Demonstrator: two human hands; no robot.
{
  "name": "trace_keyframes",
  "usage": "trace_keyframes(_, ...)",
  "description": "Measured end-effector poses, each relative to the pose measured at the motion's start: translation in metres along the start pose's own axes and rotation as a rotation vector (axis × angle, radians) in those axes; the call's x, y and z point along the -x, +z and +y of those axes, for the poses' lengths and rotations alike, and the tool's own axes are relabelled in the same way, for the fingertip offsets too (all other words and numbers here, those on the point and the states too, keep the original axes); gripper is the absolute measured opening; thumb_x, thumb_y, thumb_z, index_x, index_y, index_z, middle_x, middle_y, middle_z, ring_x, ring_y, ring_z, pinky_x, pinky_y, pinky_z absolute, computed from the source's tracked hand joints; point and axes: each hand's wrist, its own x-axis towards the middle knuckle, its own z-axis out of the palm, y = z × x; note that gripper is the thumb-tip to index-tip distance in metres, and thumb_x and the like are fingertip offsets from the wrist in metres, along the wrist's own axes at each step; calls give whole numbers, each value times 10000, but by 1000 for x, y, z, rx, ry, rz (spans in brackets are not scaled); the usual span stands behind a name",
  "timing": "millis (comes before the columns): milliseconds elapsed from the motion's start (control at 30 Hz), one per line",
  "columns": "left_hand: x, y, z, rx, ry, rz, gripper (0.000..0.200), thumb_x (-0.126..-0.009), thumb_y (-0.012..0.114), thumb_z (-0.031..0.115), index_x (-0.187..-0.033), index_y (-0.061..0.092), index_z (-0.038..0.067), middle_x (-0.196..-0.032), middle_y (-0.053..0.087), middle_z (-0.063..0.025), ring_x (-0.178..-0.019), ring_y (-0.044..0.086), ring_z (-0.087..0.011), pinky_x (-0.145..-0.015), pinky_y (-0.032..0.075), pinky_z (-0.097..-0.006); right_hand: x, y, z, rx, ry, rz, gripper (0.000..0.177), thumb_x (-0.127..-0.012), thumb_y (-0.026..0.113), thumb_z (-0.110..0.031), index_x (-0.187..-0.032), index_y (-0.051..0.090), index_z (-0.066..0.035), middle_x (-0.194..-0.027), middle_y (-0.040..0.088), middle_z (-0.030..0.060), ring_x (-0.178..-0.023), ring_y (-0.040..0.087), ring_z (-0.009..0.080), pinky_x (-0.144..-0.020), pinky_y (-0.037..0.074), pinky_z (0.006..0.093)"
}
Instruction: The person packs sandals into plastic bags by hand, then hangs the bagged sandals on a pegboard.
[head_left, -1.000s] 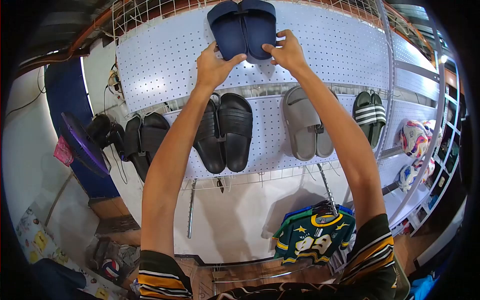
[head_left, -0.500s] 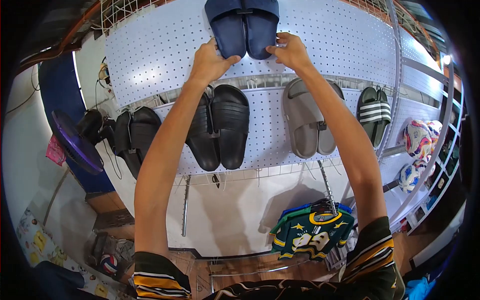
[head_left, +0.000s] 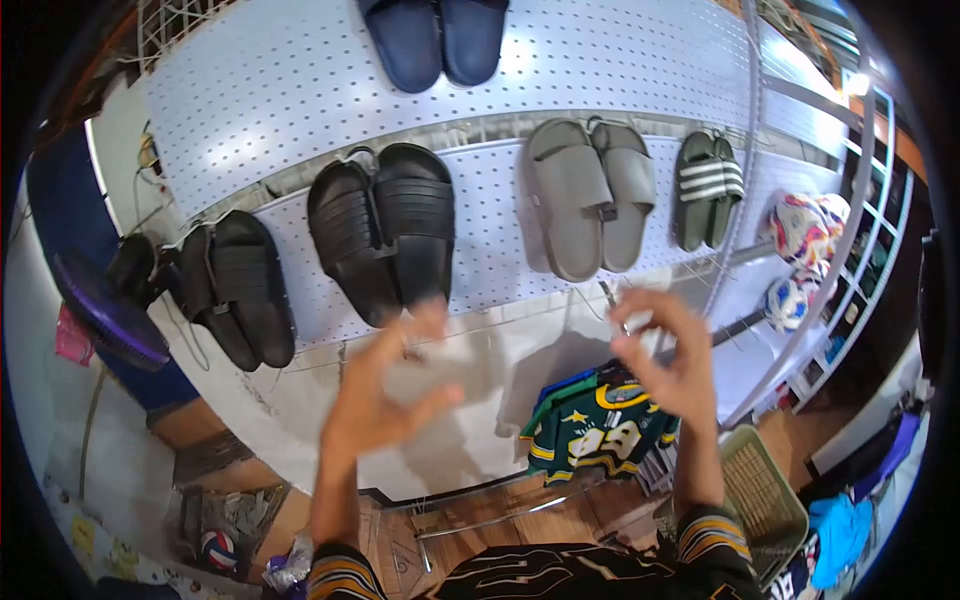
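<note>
My left hand is in the air below a pair of black slides, thumb and fingers apart and blurred by motion. My right hand, also empty, has its fingers curved and spread, below the grey slides. It overlaps part of a green and yellow jersey in the view. The navy slides hang at the top of the white pegboard, cut off by the frame edge, with neither hand touching them.
More black slides hang at left and striped green slides at right. A purple fan stands far left. Balls sit on a rack at right, above a woven-looking basket. Wire hooks stick out under the pegboard.
Both hands have let go of the navy slides and come down, leaving them on the pegboard. My view has shifted down and to the right.
</note>
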Motion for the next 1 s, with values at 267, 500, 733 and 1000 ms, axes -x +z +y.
trace_keyframes(267,263,236,-159,306,-806,-615,702,-864,728,393,-1395,459,21,-1242,613,-195,-1103,620,-280,-938,492,-374,405,11,92,421,1140,-193,436,-845,687,-273,-1175,585,-6,-1036,679,213,-961,645,389,-818,516,444)
trace_keyframes(500,353,282,-141,442,-705,-1024,728,-865,715,434,-1388,460,-3,-1241,610,-241,-1124,623,-304,-931,508,-372,606,30,-22,709,1913,-144,592,-887,581,-485,-1202,605,16,-1244,575,285,-1162,555,430,-975,444,497)
trace_keyframes(733,327,271,-100,410,-495,-1105,721,-882,690,422,-1369,450,-52,-1210,630,-229,-1102,636,-293,-897,519,-385,609,67,-69,881,1772,27,498,-918,529,-492,-1164,654,-77,-1322,546,150,-1312,431,338,-1078,197,659)
trace_keyframes(1000,388,306,-59,585,-541,-1248,663,-915,673,343,-1385,423,-52,-1182,644,-227,-1093,642,-284,-926,516,-369,632,89,-88,1003,1669,76,516,-847,638,-351,-1287,555,-95,-1319,531,133,-1326,392,312,-1073,169,708)
